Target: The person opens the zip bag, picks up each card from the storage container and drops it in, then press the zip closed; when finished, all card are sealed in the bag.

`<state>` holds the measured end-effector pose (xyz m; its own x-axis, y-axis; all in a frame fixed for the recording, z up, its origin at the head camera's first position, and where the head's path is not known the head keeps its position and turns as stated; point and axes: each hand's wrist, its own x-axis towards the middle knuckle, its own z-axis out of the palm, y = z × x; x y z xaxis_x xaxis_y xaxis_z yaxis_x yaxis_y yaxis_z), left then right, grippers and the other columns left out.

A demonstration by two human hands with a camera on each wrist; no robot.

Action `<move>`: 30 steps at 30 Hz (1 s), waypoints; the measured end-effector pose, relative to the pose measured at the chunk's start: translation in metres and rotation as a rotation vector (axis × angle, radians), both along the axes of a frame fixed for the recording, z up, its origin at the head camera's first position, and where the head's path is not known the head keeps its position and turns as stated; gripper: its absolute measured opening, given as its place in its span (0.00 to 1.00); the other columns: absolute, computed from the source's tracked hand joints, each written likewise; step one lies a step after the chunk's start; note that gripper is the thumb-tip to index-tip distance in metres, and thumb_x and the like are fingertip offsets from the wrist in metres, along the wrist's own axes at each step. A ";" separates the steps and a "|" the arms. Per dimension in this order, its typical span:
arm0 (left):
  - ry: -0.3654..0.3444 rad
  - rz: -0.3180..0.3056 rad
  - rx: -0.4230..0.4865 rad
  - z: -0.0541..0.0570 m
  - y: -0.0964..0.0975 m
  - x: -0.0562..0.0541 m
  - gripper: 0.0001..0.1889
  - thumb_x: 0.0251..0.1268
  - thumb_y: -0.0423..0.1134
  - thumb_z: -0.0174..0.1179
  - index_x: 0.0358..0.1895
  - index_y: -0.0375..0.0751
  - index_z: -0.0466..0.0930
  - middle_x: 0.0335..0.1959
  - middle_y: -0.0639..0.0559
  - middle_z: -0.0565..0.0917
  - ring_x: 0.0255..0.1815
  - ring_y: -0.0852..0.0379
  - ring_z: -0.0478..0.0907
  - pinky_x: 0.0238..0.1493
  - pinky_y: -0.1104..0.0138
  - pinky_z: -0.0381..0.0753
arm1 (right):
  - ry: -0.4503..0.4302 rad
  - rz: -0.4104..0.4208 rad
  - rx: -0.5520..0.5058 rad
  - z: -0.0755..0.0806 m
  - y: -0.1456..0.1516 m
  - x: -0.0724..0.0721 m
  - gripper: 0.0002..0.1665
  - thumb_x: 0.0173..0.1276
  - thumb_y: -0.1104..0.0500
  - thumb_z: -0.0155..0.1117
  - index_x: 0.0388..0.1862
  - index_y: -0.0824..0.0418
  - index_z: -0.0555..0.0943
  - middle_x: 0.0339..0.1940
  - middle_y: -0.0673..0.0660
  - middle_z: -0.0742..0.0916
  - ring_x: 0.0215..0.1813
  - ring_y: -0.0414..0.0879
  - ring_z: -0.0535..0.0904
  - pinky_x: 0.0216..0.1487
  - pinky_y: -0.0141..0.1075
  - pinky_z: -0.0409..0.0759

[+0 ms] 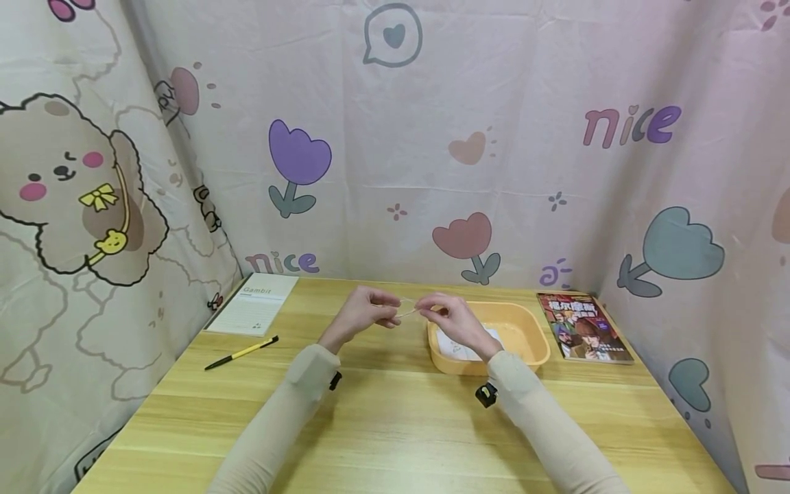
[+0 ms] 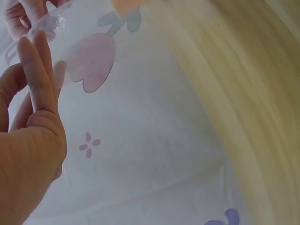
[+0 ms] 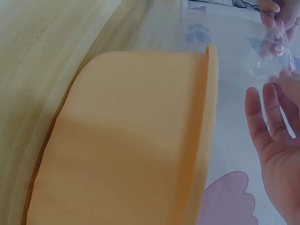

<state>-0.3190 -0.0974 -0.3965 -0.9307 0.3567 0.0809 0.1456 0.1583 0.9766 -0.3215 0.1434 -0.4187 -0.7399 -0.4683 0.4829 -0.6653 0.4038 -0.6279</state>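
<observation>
A piece of clear, shiny plastic film (image 3: pixel 262 63), like a thin bag, is stretched between my two hands above the table. My left hand (image 1: pixel 368 309) pinches one side of it between thumb and fingertips. On the other side, my right hand (image 1: pixel 453 318) pinches the film with thumb and index finger, its remaining fingers spread in the right wrist view. Close under the right hand stands an orange plastic basin (image 1: pixel 531 336), with a white printed paper (image 1: pixel 453 346) inside, partly covered by that hand and wrist.
On the left of the wooden table (image 1: pixel 395 425) lie a white notebook (image 1: pixel 256 305) and a yellow-and-black pen (image 1: pixel 242 353). A colourful comic book (image 1: pixel 586 328) lies right of the basin. Printed curtains (image 1: pixel 382 137) hang behind the table and along its sides.
</observation>
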 end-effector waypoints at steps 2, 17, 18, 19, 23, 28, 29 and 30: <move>-0.012 -0.006 0.015 0.000 -0.001 -0.001 0.14 0.65 0.26 0.61 0.53 0.23 0.79 0.44 0.34 0.86 0.32 0.53 0.88 0.39 0.59 0.91 | -0.004 -0.006 -0.005 0.000 0.001 0.000 0.09 0.69 0.62 0.64 0.46 0.58 0.87 0.47 0.50 0.88 0.47 0.43 0.84 0.41 0.31 0.86; 0.045 -0.020 -0.017 0.003 0.000 -0.002 0.14 0.65 0.25 0.60 0.53 0.25 0.80 0.43 0.29 0.85 0.30 0.52 0.88 0.37 0.59 0.91 | -0.108 -0.062 -0.052 -0.002 0.009 0.002 0.19 0.70 0.63 0.63 0.59 0.53 0.82 0.48 0.55 0.89 0.48 0.45 0.84 0.45 0.33 0.86; 0.048 -0.022 -0.018 0.003 0.000 -0.002 0.15 0.65 0.25 0.60 0.54 0.25 0.80 0.42 0.30 0.85 0.30 0.52 0.88 0.37 0.60 0.91 | -0.126 -0.063 -0.061 -0.003 0.010 0.002 0.19 0.70 0.63 0.63 0.59 0.53 0.82 0.48 0.56 0.89 0.49 0.45 0.84 0.46 0.33 0.86; 0.052 -0.028 -0.020 0.002 0.000 -0.002 0.15 0.65 0.25 0.60 0.54 0.24 0.79 0.42 0.29 0.85 0.30 0.52 0.88 0.37 0.60 0.91 | -0.144 -0.064 -0.070 -0.003 0.012 0.002 0.19 0.70 0.62 0.64 0.58 0.53 0.82 0.48 0.56 0.89 0.49 0.45 0.84 0.46 0.32 0.86; 0.062 -0.040 -0.022 0.001 -0.001 -0.003 0.16 0.64 0.24 0.61 0.54 0.23 0.78 0.44 0.30 0.85 0.32 0.49 0.88 0.36 0.61 0.91 | -0.208 -0.077 -0.102 -0.005 0.018 0.000 0.14 0.69 0.60 0.65 0.53 0.56 0.84 0.49 0.57 0.89 0.49 0.48 0.85 0.48 0.30 0.86; 0.117 -0.050 -0.057 -0.002 -0.003 -0.005 0.17 0.64 0.25 0.61 0.55 0.23 0.78 0.45 0.34 0.86 0.35 0.45 0.88 0.34 0.59 0.91 | -0.265 -0.086 -0.139 -0.010 0.028 -0.004 0.12 0.69 0.59 0.66 0.48 0.62 0.85 0.47 0.64 0.88 0.43 0.47 0.86 0.46 0.36 0.88; 0.127 -0.050 -0.066 -0.003 -0.004 -0.006 0.17 0.64 0.25 0.61 0.55 0.24 0.78 0.44 0.34 0.86 0.35 0.44 0.87 0.33 0.60 0.90 | -0.269 -0.084 -0.139 -0.011 0.030 -0.005 0.11 0.69 0.60 0.65 0.47 0.64 0.85 0.47 0.66 0.88 0.41 0.46 0.86 0.46 0.39 0.89; 0.135 -0.051 -0.071 -0.004 -0.004 -0.006 0.17 0.64 0.25 0.61 0.55 0.25 0.78 0.45 0.34 0.86 0.36 0.41 0.87 0.31 0.61 0.90 | -0.280 -0.087 -0.139 -0.010 0.031 -0.004 0.11 0.69 0.61 0.64 0.47 0.66 0.85 0.47 0.68 0.87 0.40 0.43 0.85 0.46 0.43 0.89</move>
